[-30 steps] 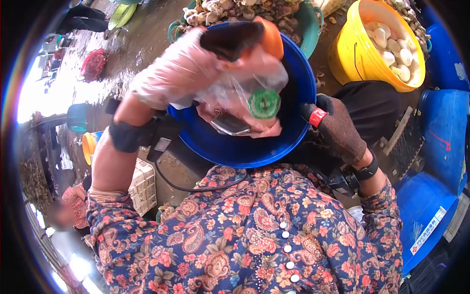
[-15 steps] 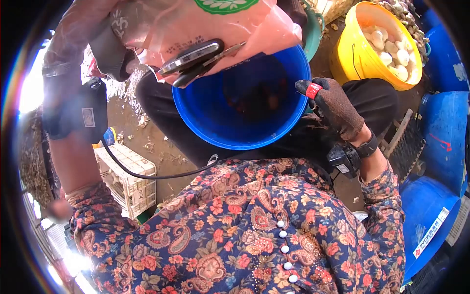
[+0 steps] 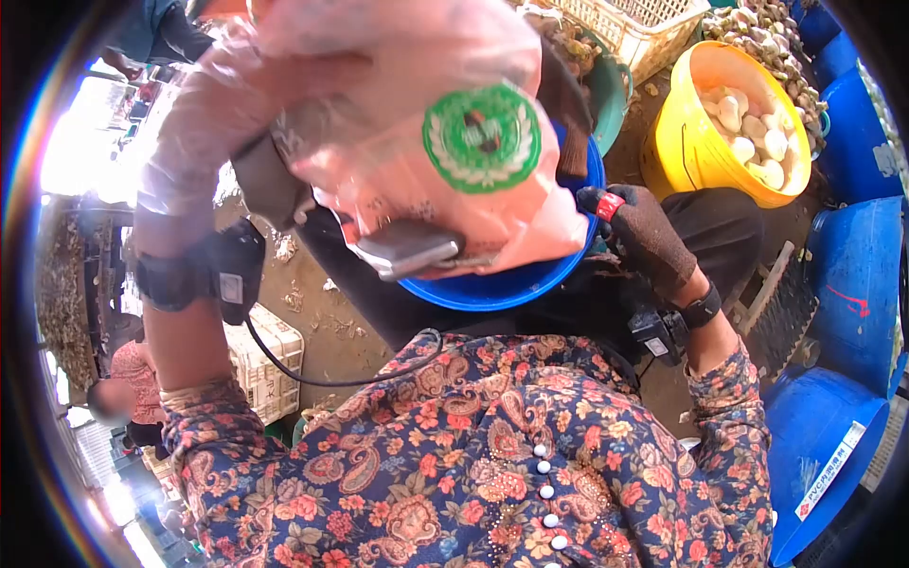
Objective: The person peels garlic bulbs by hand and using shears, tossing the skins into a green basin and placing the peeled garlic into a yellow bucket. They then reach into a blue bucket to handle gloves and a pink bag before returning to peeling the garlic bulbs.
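Observation:
A pink plastic bag (image 3: 398,170) with a green round print hangs over the blue bucket (image 3: 473,301) between my knees. Low on the bag is a dark, phone-like object (image 3: 412,248). My left hand (image 3: 270,180), in a dark glove with bare fingertips, is at the bag's left side; the bag covers part of its fingers, so its grip is unclear. My right hand (image 3: 651,235), in a brown glove with a red band on one finger, is curled closed beside the bucket's right rim. What it holds is hidden.
A yellow bucket (image 3: 677,142) of peeled, pale bulbs stands at upper right, near heaped bulbs (image 3: 772,47) and a crate (image 3: 653,38). Blue barrels (image 3: 857,275) line the right. Another crate (image 3: 270,364) is at left. People (image 3: 137,379) are at the left edge.
The pink bag and phone-like object have dropped lower, covering much of the bucket's opening. My left hand has moved down and right. My right hand remains closed near the rim.

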Demonstrator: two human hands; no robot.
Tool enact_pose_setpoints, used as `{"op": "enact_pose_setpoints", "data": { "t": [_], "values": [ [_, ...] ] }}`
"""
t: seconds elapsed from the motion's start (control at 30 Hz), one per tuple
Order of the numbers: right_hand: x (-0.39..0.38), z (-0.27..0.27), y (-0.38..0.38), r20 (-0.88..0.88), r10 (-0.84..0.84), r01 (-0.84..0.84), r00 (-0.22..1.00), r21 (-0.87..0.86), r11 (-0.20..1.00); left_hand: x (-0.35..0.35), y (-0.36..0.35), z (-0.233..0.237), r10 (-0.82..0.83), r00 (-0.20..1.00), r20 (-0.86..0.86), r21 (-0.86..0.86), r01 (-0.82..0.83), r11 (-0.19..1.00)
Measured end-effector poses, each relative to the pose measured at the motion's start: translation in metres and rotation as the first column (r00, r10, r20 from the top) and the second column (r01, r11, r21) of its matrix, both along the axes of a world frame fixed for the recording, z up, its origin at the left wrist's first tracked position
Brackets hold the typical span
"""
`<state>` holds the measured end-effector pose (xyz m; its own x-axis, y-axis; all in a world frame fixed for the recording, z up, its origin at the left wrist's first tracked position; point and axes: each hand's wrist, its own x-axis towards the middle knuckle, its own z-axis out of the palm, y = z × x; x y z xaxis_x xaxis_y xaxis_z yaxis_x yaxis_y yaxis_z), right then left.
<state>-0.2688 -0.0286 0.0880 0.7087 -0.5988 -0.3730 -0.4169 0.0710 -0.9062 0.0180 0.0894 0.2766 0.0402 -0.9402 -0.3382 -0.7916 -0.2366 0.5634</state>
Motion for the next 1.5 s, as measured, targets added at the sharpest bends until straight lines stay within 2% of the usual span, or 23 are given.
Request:
{"op": "enact_pose_setpoints", "data": {
  "t": [0.03, 0.07, 0.1, 0.3, 0.33, 0.37, 0.43, 0.47, 0.53, 0.63, 0.67, 0.8, 0.87, 0.9, 0.97, 1.0, 1.1, 1.13, 1.27, 1.33, 1.43, 1.47, 1.5],
  "values": [
    [0.002, -0.006, -0.003, 0.138, 0.017, -0.01, 0.99, -0.047, 0.999, 0.002, 0.002, 0.0, 0.013, 0.999, 0.031, -0.013, -0.013, 1.0],
    [0.006, 0.011, 0.003, 0.054, -0.067, 0.064, 0.996, 0.049, 0.997, 0.005, 0.009, 0.0, 0.029, 0.997, 0.074, -0.035, -0.027, 0.999],
    [0.004, 0.013, 0.003, 0.041, -0.019, 0.021, 0.999, -0.047, 0.999, 0.009, 0.014, -0.003, 0.05, 0.992, 0.116, -0.043, -0.045, 0.998],
    [0.005, 0.019, 0.002, -0.043, -0.007, 0.003, 0.999, -0.081, 0.997, 0.013, 0.025, -0.008, 0.065, 0.951, 0.303, -0.035, -0.057, 0.998],
    [0.005, 0.022, 0.004, -0.024, -0.025, 0.024, 0.999, -0.036, 0.999, 0.001, 0.025, -0.004, 0.2, 0.977, 0.071, -0.106, -0.192, 0.976],
    [0.004, 0.022, 0.006, -0.01, -0.041, 0.042, 0.999, 0.016, 0.999, -0.007, 0.027, -0.005, 0.316, 0.933, -0.174, -0.134, -0.34, 0.931],
    [0.002, 0.017, 0.005, 0.156, 0.011, -0.004, 0.988, -0.046, 0.999, 0.008, 0.026, -0.019, 0.333, 0.94, -0.068, -0.174, -0.34, 0.924],
    [0.002, 0.011, 0.004, 0.064, -0.003, 0.006, 0.998, -0.048, 0.999, 0.006, 0.026, -0.021, 0.337, 0.939, -0.073, -0.145, -0.345, 0.927],
    [0.003, 0.009, 0.001, -0.032, -0.025, 0.023, 0.999, -0.075, 0.997, 0.002, 0.019, -0.014, 0.31, 0.8, -0.514, -0.09, -0.41, 0.908],
    [0.004, 0.018, 0.003, -0.056, -0.017, 0.014, 0.998, -0.051, 0.999, 0.006, 0.016, -0.018, 0.334, 0.747, -0.575, -0.033, -0.429, 0.903],
    [0.002, 0.004, 0.003, 0.046, 0.002, 0.007, 0.999, -0.179, 0.984, 0.015, 0.015, -0.024, 0.327, 0.733, -0.597, 0.001, -0.407, 0.914],
    [0.0, 0.01, 0.002, -0.013, 0.011, -0.013, 1.0, -0.205, 0.979, 0.023, 0.014, -0.038, 0.312, 0.684, -0.66, 0.02, -0.399, 0.917],
    [0.003, 0.009, -0.001, -0.01, -0.008, 0.008, 1.0, -0.045, 0.999, 0.022, 0.014, -0.039, 0.324, 0.701, -0.635, 0.012, -0.41, 0.912],
    [0.003, 0.007, -0.003, -0.008, 0.003, -0.003, 1.0, -0.051, 0.999, 0.02, 0.013, -0.037, 0.328, 0.698, -0.637, 0.006, -0.421, 0.907],
    [0.002, 0.01, -0.001, 0.057, 0.06, -0.051, 0.997, -0.15, 0.987, 0.013, 0.013, -0.029, 0.304, 0.824, -0.477, -0.041, -0.367, 0.93],
    [0.002, 0.015, 0.002, 0.05, 0.013, -0.011, 0.999, -0.041, 0.999, 0.019, 0.012, -0.037, 0.226, 0.779, -0.585, -0.054, -0.316, 0.947],
    [0.0, 0.015, 0.001, -0.026, 0.055, -0.056, 0.998, -0.036, 0.998, 0.012, 0.011, -0.03, 0.253, 0.861, -0.44, -0.034, -0.298, 0.954],
    [-0.003, -0.006, -0.007, 0.106, 0.206, -0.17, 0.973, -0.277, 0.946, 0.009, 0.01, -0.027, 0.255, 0.881, -0.397, -0.029, -0.29, 0.957],
    [0.0, -0.006, -0.002, 0.107, 0.157, -0.116, 0.982, -0.315, 0.942, -0.001, 0.006, -0.02, 0.252, 0.937, -0.241, -0.012, -0.263, 0.965],
    [-0.003, 0.011, 0.004, 0.048, 0.048, -0.047, 0.998, -0.015, 0.999, -0.006, 0.004, -0.02, 0.26, 0.952, -0.158, 0.01, -0.262, 0.965],
    [-0.006, 0.002, 0.001, 0.104, 0.08, -0.074, 0.991, -0.067, 0.995, -0.012, 0.007, -0.023, 0.267, 0.963, -0.014, 0.06, -0.266, 0.962],
    [-0.006, 0.004, 0.002, 0.102, 0.068, -0.062, 0.992, -0.065, 0.996, -0.002, 0.008, -0.036, 0.149, 0.987, 0.064, -0.021, -0.148, 0.989],
    [-0.004, 0.008, 0.005, 0.073, 0.041, -0.036, 0.997, -0.062, 0.997, 0.001, 0.01, -0.05, 0.134, 0.989, 0.063, -0.021, -0.133, 0.991]
  ]
}}
